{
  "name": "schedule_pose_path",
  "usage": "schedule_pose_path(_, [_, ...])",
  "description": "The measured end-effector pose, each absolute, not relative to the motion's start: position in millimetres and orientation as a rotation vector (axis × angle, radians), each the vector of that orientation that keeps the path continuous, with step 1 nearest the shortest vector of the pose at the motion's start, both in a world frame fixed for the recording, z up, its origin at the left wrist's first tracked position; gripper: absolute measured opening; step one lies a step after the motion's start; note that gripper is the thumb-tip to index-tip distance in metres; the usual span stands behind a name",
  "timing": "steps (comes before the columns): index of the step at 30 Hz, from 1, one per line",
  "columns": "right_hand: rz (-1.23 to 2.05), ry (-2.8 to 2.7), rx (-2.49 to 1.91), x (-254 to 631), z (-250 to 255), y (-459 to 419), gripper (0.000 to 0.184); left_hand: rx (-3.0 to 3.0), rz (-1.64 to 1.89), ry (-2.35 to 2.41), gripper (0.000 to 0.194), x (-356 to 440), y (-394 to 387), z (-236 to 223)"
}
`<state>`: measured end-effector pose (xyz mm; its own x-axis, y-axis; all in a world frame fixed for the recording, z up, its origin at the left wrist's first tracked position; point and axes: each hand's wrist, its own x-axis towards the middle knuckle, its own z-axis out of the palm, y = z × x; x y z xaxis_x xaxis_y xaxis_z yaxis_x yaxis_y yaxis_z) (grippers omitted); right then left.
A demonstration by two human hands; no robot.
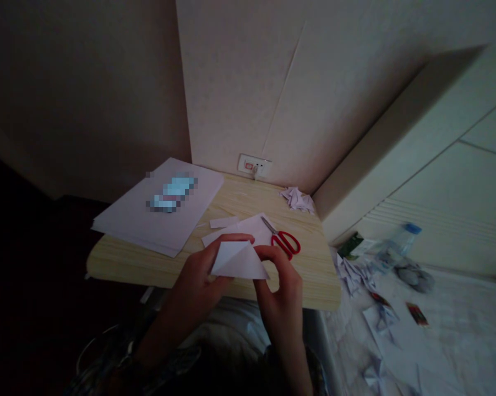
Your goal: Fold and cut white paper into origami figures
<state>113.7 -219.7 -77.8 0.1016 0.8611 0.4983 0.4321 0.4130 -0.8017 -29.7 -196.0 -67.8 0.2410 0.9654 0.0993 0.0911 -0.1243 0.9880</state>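
Note:
A folded piece of white paper (237, 261) is held up between both hands, over the near part of the table. My left hand (202, 278) grips its left side, fingers behind and thumb below. On the other side, my right hand (281, 278) pinches the right edge between thumb and forefinger. A crease runs down from the paper's top. Just beyond the hands, red-handled scissors (285, 240) lie with their blades partly over a flat white sheet (251, 224). A narrow paper strip (224, 222) is beside that sheet.
A stack of white paper (148, 231) overhangs the table's left side, with a blurred-out bright device (173, 192) on it. Folded paper pieces (297, 199) sit at the back right corner. A wall socket (255, 165) is behind. A bed (458, 297) at right holds papers and a bottle (402, 236).

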Motion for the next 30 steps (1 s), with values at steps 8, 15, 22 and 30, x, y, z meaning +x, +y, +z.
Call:
schedule_pose_path(8, [0.444,-1.556,-1.216,113.8,-84.5,-216.5,0.016,1.409,1.069,0.900,0.044,-28.5,-198.5,-73.8])
schedule_pose_path(15, [0.353,-1.551,-1.184,113.8,-80.6,-214.3,0.017,1.475,1.100,0.913,0.030,-28.5,-199.7,-72.0])
schedule_pose_path(22, [0.487,-1.540,-1.146,115.0,-81.5,-211.8,0.018,1.415,1.103,0.911,0.024,-25.9,-198.7,-71.9])
schedule_pose_path(30, [0.601,-1.412,-1.207,116.6,-87.0,-211.8,0.016,1.472,1.134,0.967,0.031,-23.3,-200.0,-72.5])
